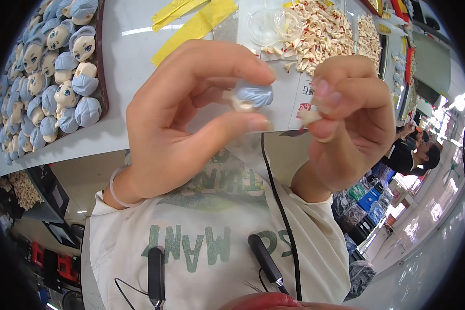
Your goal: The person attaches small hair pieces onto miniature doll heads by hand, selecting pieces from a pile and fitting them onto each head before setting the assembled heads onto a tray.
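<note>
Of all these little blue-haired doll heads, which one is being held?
The doll head between the left hand's thumb and fingers; the heaped heads lie together in the dark-rimmed tray.

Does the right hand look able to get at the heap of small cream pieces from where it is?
Probably yes: the right hand is raised close to the heap, with nothing visible blocking the way, though it is pinching a small pale piece.

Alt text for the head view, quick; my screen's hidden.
Left hand holds a small blue-haired doll head; right hand pinches a small pale piece, blurred. A tray of similar heads lies left, a pile of pale, red-tipped pieces beyond, right.
</note>
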{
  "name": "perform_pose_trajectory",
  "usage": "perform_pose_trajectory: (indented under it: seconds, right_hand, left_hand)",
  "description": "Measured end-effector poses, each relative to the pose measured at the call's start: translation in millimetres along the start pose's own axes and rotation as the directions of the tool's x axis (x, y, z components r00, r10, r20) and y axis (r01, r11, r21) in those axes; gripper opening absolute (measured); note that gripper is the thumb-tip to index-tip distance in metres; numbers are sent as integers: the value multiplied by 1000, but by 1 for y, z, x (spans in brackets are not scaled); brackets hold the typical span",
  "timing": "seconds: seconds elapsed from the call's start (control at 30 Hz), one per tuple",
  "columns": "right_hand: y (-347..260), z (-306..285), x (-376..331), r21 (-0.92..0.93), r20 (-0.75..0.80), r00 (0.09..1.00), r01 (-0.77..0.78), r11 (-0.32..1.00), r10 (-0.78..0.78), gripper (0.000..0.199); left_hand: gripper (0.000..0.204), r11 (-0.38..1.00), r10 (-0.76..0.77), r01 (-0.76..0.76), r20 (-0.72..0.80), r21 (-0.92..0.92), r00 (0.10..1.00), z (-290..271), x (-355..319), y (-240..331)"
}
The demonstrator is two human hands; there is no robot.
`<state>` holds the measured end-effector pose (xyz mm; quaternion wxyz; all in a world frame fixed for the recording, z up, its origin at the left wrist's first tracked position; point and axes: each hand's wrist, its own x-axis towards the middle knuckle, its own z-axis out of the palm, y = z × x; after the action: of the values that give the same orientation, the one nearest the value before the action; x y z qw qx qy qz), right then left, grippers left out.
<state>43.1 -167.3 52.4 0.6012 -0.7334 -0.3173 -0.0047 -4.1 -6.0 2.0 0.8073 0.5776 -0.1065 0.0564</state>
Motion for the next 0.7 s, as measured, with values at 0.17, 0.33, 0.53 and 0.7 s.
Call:
perform_pose_trajectory:
  seconds: [0.17, 0.33, 0.53, 0.7]
  right_hand:
    - [1, 9, -15, 20, -42, 996, -84, 996, 85, 22]
    - [1, 13, -20, 20, -67, 990, -122, 992, 123, 19]
    - [2, 21, -22, -31, -134, 978, -164, 986, 158, 20]
    - [0, 21, -20, -130, -78, 992, -111, 985, 101, 19]
  left_hand:
    - [31, 990, -138, 139, 40, -15, 990, 2, 3, 9]
    - [34, 999, -33, 34, 35, -24, 999, 2, 1, 4]
    - [43, 994, -41, 40, 2, 105, 999, 0, 1, 7]
    - [41, 952, 76, -73, 1, 297, 997, 3, -1, 7]
